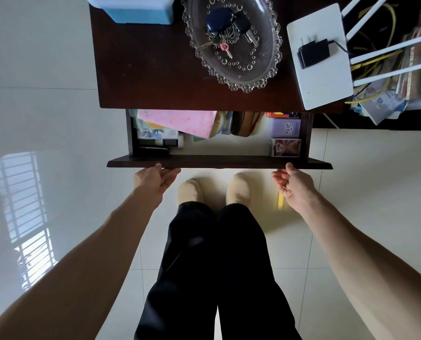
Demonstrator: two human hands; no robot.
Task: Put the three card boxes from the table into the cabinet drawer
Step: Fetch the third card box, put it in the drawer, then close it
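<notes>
Both forearms reach forward from nearest the lens, over black trousers and pale slippers. Beyond the fingers sits the dark tabletop (pixel 155 77), no card boxes left on it. Touching the fingertips is the drawer (pixel 219 161), pulled out. Left hand (pixel 155 180) and right hand (pixel 294 185) press its front edge, fingers loose and holding nothing, likely set to push it shut. Just past the right fingers lie the card boxes (pixel 285 137), stacked in a row along the drawer's side wall.
</notes>
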